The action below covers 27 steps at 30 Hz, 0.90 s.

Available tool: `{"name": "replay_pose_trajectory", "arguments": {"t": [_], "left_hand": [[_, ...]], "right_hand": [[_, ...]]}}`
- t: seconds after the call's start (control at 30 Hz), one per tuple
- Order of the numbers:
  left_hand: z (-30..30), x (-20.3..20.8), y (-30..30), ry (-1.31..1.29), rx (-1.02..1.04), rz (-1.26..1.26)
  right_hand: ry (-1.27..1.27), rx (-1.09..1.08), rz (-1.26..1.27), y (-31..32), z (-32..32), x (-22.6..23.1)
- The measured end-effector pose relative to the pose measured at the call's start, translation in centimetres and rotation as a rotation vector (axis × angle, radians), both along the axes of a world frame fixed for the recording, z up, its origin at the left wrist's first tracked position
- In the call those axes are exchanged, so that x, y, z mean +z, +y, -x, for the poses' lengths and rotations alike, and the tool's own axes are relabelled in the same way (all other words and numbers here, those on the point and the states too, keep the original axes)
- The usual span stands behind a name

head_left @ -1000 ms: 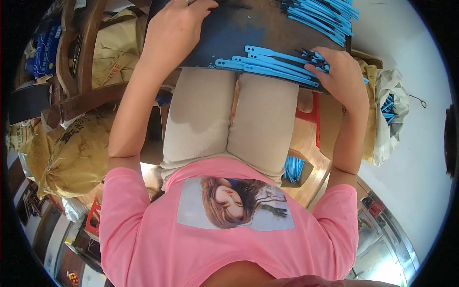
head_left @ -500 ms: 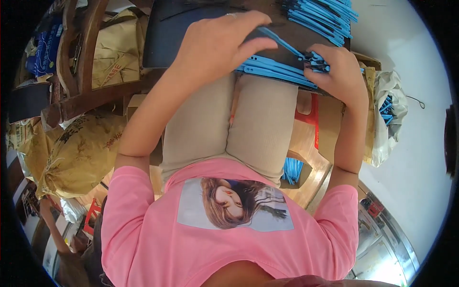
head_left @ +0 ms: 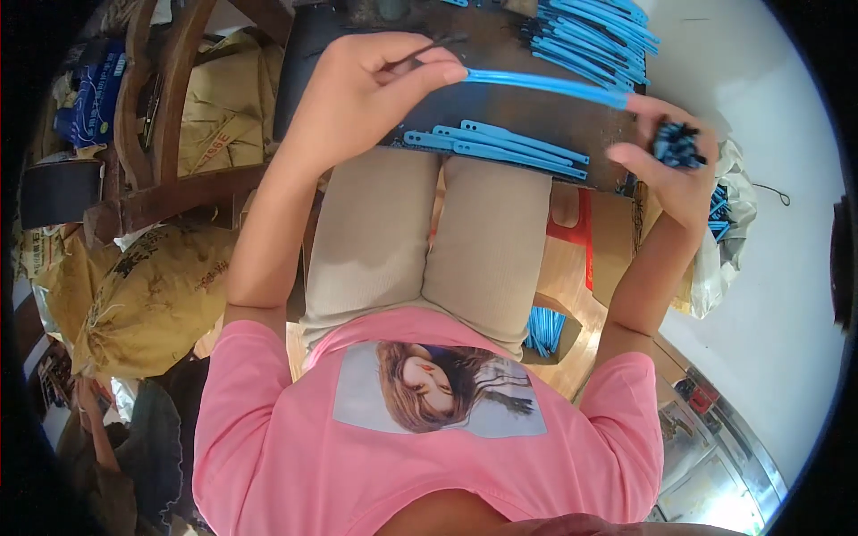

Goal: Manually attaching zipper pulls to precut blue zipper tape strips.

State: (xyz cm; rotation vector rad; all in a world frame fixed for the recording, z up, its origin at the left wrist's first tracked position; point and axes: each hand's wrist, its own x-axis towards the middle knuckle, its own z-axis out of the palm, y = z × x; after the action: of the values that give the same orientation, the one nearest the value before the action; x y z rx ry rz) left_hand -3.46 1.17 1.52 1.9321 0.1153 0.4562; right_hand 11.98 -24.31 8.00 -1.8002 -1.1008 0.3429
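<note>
My left hand (head_left: 380, 98) pinches one end of a long, flat blue strip (head_left: 545, 83) between thumb and fingers. A thin dark piece (head_left: 438, 45) shows by its fingertips, too blurred to name. Across to the right, the strip's other end meets the extended index finger of my right hand (head_left: 675, 183). That hand's other fingers curl round a bundle of blue strips with black ends (head_left: 677, 145), seen end-on; its thumb stands apart. Below the raised strip, several flat blue strips with holes (head_left: 496, 147) lie along the near edge of the dark table (head_left: 357, 107).
A larger pile of blue strips (head_left: 599, 40) lies at the table's far right. Right of the table hangs a whitish bag (head_left: 737, 232) with blue pieces. Below stands a box of blue strips (head_left: 545, 330). Wooden chair parts (head_left: 170, 89) and a yellowish sack (head_left: 152, 304) crowd the left.
My left hand has moved left and slightly down, my right hand right and down. The strip, earlier slanting between them, now spans nearly level. The strips at the near edge are more exposed.
</note>
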Motion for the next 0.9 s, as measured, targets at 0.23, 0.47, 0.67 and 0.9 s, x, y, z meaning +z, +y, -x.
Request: {"name": "replay_pose_trajectory", "arguments": {"t": [0.23, 0.47, 0.67, 0.9], "left_hand": [[-0.3, 0.2, -2.0, 0.061, -0.128, 0.389], [-0.7, 0.3, -4.2, 0.125, -0.196, 0.544], [-0.6, -0.4, -2.8, -0.013, -0.064, 0.524], [-2.1, -1.2, -1.9, -0.301, 0.114, 0.211]], "right_hand": [[0.427, 0.101, -0.445, 2.4, 2.3, -1.8], [0.395, 0.026, -0.543, 5.7, 4.4, -3.2], [0.199, -0.115, -0.572, 6.1, 3.3, -2.3], [0.059, -0.284, -0.394, 6.0, 4.3, -0.7]]}}
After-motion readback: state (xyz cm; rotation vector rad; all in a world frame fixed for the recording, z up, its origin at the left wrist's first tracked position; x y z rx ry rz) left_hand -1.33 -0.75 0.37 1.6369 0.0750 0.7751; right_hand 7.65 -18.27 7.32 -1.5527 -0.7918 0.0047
